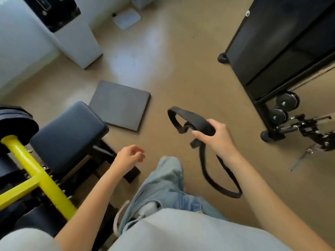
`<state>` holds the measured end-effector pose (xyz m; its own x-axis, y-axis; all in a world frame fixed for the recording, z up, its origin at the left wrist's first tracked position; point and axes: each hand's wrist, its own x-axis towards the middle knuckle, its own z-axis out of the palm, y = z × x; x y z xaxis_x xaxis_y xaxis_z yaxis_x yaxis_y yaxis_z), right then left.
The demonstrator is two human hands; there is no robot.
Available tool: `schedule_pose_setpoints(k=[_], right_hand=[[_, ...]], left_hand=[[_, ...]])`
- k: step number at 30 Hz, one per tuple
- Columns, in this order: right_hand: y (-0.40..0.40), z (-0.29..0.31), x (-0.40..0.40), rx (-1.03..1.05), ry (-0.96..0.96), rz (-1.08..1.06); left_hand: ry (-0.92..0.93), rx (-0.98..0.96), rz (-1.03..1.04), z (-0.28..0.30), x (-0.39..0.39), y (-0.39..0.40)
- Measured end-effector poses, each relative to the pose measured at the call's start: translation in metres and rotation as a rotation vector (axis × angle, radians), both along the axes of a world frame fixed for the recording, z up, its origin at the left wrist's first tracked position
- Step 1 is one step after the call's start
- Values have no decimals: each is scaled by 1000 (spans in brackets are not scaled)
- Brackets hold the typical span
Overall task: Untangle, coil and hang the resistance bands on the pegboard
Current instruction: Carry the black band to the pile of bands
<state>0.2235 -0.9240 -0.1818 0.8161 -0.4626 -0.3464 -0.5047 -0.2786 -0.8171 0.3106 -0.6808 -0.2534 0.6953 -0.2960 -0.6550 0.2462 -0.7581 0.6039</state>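
A black resistance band point(192, 120) is gripped in my right hand point(215, 136) above the floor. One loop sticks out to the left of the fist, and a longer loop hangs down beside my forearm to about knee height. My left hand point(129, 156) hovers lower and to the left with its fingers loosely curled and nothing in it. No pegboard is in view.
A dark padded bench point(70, 134) with a yellow frame point(41, 180) stands at the left. A grey mat point(119, 104) lies on the tan floor. A black wheeled cabinet point(282, 46) stands at the right, a metal clamp rig point(308, 131) beside it. My jeans-clad leg point(163, 187) is below.
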Motion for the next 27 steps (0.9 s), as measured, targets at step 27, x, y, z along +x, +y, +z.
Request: schedule_pose_setpoints(k=[27], right_hand=[[-513,-37,686,-62,131,-146]], left_hand=[[-76,-112,-18,20,732,-504]])
